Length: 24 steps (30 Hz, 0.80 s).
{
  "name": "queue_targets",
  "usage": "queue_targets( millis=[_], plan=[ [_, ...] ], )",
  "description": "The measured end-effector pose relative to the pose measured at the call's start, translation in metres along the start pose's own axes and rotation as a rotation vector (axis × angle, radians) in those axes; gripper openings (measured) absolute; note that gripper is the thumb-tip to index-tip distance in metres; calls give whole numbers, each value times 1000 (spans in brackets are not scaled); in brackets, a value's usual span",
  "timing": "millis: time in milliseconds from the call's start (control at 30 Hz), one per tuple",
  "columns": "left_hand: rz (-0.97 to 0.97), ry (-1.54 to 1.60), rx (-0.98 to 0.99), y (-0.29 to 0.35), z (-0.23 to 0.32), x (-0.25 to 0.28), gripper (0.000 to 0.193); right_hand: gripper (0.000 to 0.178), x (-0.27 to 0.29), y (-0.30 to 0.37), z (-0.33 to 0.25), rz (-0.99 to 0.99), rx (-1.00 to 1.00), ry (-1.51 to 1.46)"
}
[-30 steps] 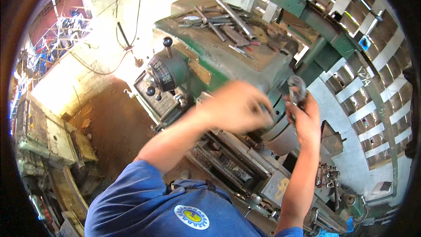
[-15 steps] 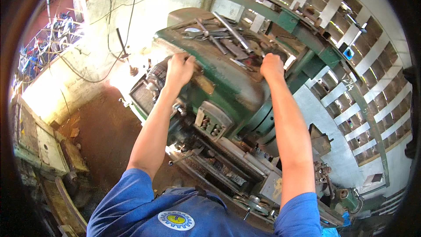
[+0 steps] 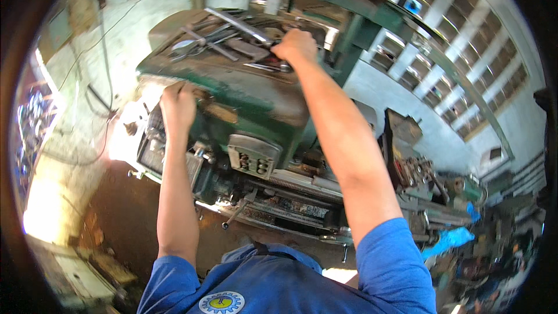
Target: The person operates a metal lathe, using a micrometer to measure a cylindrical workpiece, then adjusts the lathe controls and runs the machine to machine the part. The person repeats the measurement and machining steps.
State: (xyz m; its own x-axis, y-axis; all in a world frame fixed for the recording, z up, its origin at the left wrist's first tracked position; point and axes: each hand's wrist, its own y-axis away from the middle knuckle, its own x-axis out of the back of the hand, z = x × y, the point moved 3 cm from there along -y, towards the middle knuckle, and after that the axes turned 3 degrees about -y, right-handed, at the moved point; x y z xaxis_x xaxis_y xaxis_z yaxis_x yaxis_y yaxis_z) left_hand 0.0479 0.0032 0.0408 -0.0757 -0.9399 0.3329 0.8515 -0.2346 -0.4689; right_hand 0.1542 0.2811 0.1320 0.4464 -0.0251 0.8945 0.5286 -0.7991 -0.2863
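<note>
A green metal lathe headstock (image 3: 264,117) stands in front of me, its top strewn with hand tools. My right hand (image 3: 296,45) reaches over to the far right of that top, fingers curled in beside the lower end of a long shiny bar (image 3: 238,25). Whatever lies inside those fingers is hidden. Several spanners (image 3: 186,48) and a dark rod with a crosspiece (image 3: 212,45) lie left of the bar. At the headstock's front left edge, my left hand (image 3: 179,104) is bent closed next to a small dark knob; its grip is hidden.
Below the headstock's front sits a grey control plate (image 3: 254,156) with round buttons. A crank handle (image 3: 233,214) sticks out toward me. Overhead runs a green beam (image 3: 349,1). Cables hang on the left wall, and a blue bag or cloth (image 3: 447,242) lies at right.
My view has swung, so the lathe sits further left and more level in it. My right hand is closer to the bar's end. My left hand stays at the headstock's front edge.
</note>
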Motion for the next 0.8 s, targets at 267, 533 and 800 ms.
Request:
queue_targets(
  millis=[267, 533, 800],
  plan=[
    [-88, -9, -42, -3, 1, 5, 30, 51, 29, 32, 101, 274, -99, -34],
    [-25, -43, 14, -8, -16, -1, 26, 52, -16, 63, 247, -50, -558, 150],
    [-153, -92, -35, -26, -26, 3, 30, 43, -22, 65, 251, -44, -443, 219]
  ],
)
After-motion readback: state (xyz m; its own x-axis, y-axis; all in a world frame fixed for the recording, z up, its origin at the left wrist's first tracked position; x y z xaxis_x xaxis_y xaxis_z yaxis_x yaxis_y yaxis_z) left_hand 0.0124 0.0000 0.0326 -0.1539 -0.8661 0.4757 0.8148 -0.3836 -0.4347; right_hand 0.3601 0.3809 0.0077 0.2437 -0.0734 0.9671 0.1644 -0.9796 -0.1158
